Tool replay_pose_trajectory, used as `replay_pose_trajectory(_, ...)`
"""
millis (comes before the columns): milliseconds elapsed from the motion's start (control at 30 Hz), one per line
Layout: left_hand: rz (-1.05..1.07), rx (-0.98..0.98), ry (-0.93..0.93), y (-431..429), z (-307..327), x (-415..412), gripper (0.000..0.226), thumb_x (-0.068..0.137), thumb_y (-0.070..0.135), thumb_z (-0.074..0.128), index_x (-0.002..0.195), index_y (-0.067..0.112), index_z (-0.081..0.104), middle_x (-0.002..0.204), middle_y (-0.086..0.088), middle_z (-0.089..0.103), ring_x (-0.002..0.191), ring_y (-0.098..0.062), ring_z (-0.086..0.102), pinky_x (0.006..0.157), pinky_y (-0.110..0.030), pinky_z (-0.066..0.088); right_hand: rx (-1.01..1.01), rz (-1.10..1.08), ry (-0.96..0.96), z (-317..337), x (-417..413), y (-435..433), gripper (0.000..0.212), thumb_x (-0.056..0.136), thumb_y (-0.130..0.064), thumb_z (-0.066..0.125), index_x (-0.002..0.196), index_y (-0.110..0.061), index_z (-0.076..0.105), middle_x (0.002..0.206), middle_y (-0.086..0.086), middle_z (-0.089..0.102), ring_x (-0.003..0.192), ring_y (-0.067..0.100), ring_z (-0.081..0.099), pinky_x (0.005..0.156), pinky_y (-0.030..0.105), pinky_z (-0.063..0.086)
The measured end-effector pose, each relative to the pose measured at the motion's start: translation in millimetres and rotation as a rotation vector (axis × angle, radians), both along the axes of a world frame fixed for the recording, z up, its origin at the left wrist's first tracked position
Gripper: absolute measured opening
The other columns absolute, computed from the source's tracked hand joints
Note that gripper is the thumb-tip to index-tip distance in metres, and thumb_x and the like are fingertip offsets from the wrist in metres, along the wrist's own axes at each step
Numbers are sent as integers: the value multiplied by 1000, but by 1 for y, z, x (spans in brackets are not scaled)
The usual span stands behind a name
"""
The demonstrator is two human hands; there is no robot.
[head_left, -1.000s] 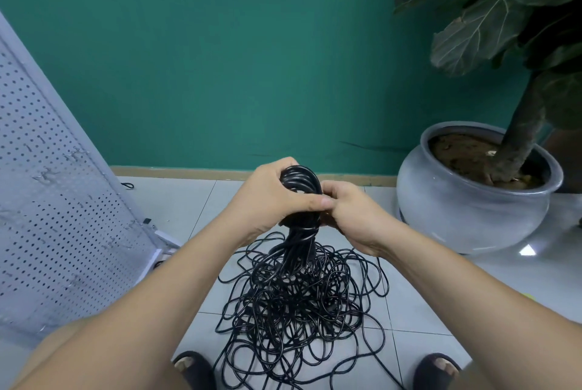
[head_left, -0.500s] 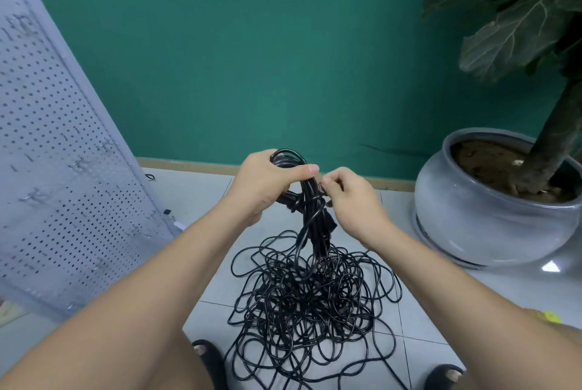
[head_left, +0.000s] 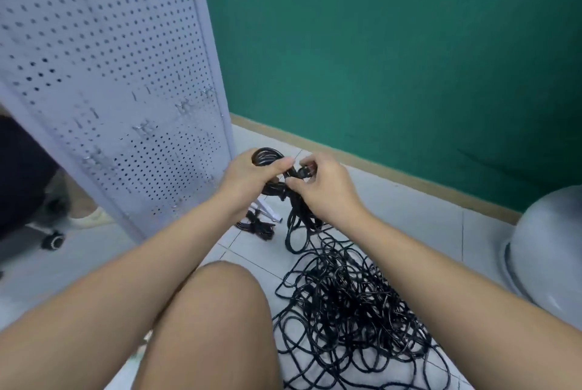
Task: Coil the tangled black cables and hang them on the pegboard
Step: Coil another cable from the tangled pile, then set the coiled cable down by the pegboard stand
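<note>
Holds a coiled bundle (head_left: 267, 154) of black cable in the left hand (head_left: 248, 177), fingers and thumb curled round it, the top loop showing above the thumb. Pinches a dark cable end (head_left: 305, 171) just beside that bundle with the fingertips of the right hand (head_left: 327, 191); too blurred to tell whether it is a plug or a plain strand. Both hands close together, nearly touching, raised above the tiled floor (head_left: 409, 226) and just in front of the lower right edge of the white pegboard (head_left: 110, 74).

From the hands, several strands hanging down to the tangled black cables (head_left: 346, 304), a loose heap on the floor to the right of a bare knee (head_left: 214, 326) and under the right forearm.

On the floor below the left hand, a smaller tied bundle (head_left: 256, 227) of black cable, just beside the white foot (head_left: 270, 212) of the pegboard stand. On the pegboard itself, a few small metal hooks (head_left: 185, 104), blurred.

Behind everything, a green wall (head_left: 378, 43). At the right edge, part of a grey pot (head_left: 541, 248), well apart from the heap. At the far left, past the pegboard, a light shoe (head_left: 89, 218) and a black wheel (head_left: 52, 241).
</note>
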State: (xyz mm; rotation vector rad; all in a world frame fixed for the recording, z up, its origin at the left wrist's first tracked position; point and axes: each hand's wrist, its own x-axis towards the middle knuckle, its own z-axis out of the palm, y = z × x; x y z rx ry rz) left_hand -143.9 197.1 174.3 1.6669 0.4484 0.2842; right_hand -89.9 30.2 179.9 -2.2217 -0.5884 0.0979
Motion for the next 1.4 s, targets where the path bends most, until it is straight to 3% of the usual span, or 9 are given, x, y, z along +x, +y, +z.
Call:
replay_pose_trajectory(233, 197, -153, 188, 79, -152, -3, 41, 77, 40, 96, 99, 10, 78, 86, -13, 79, 73, -16, 72, 76, -40, 61, -151, 138, 16, -145, 17, 95, 24, 95, -25, 77, 113, -13, 66, 108, 3, 58, 91, 20, 58, 84, 36, 49)
replay_pose_trajectory(400, 302, -290, 299, 124, -253, 11, 36, 78, 35, 96, 89, 9, 73, 74, -2, 74, 65, -14, 68, 55, -19, 51, -308, 209, 13, -252, 37, 154, 23, 100, -21, 73, 116, -9, 62, 118, 7, 58, 101, 27, 61, 85, 44, 54)
replay_pose_trajectory(667, 415, -432, 414, 179, -384, 30, 48, 73, 34, 100, 91, 0, 72, 81, -16, 76, 77, -31, 76, 78, -45, 66, -457, 381, 61, -374, 77, 222, 30, 102, -23, 72, 126, -7, 63, 127, 11, 59, 115, 28, 60, 92, 36, 51)
replay_pose_trajectory(767, 418, -371, 451, 189, -416, 34, 76, 65, 48, 102, 107, -5, 68, 84, -13, 80, 88, -34, 79, 83, -49, 65, -488, 406, 55, -402, 89, 229, 31, 101, -23, 73, 126, -8, 64, 124, 12, 60, 115, 28, 59, 90, 36, 49)
replay_pose_trajectory(900, 445, -186, 490, 188, -431, 42, 64, 79, 47, 94, 116, 6, 63, 98, -4, 75, 82, -14, 71, 61, -21, 53, -484, 407, 24, -420, 98, 238, 37, 97, -23, 78, 125, -5, 63, 117, 15, 63, 113, 31, 58, 90, 39, 50)
replay_pose_trajectory(1033, 406, 349, 427, 173, -439, 38, 59, 83, 28, 88, 132, 20, 55, 128, 1, 51, 107, -16, 57, 86, -27, 50, -454, 402, -6, -427, 104, 245, 35, 96, -19, 76, 126, -8, 60, 108, 13, 65, 110, 32, 58, 77, 36, 44)
replay_pose_trajectory(1133, 313, 618, 336, 153, -451, 32, 59, 78, 35, 87, 130, 24, 63, 136, 4, 55, 123, -20, 53, 100, -40, 52, -449, 381, 1, -425, 109, 245, 38, 97, -22, 76, 130, -10, 61, 113, 13, 67, 116, 31, 56, 84, 39, 48)
replay_pose_trajectory(1267, 214, 505, 433, 130, -461, 35, 89, 83, 43, 88, 159, 20, 48, 172, 5, 33, 162, -17, 21, 125, -41, 37, -449, 334, 62, -420, 115, 241, 42, 96, -30, 78, 131, -13, 63, 117, 12, 67, 118, 28, 58, 87, 40, 54)
replay_pose_trajectory(1400, 169, 408, 444, 134, -464, 40, 94, 87, 36, 87, 165, 27, 35, 177, 15, 14, 164, -8, 5, 119, -39, 46, -432, 343, 140, -420, 121, 235, 36, 96, -32, 77, 127, -17, 65, 115, 8, 69, 117, 25, 60, 88, 44, 57)
